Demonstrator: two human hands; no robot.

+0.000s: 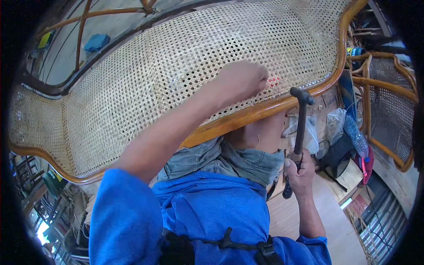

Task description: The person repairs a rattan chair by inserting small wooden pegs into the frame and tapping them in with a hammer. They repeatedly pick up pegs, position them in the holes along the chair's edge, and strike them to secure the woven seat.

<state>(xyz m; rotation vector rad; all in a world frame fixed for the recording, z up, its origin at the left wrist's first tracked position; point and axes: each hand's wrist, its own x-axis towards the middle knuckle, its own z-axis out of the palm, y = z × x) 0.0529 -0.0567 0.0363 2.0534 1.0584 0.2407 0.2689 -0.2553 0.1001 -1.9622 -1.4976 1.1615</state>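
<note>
Across my lap lies a large panel of woven cane webbing point(132, 92), framed by a curved, varnished wooden rail point(251, 115). My left hand point(243, 80) is closed in a fist just over the webbing, near the rail. Its fingertips face away, so whatever they may pinch is hidden; a bit of red point(274, 81) shows on the cane beside it. To the right of the panel, my right hand point(301, 170) grips a hammer point(301, 128) by the lower handle. The hammer stands roughly upright, with its head close to the rail and apart from the cane.
At the right, another cane-backed wooden frame point(391, 97) leans near a clear plastic bottle point(356, 137) and plastic bags point(309, 132). A light wooden board point(318, 225) lies below my right arm. Beyond the panel, a blue cloth-like item point(96, 42) rests on the floor.
</note>
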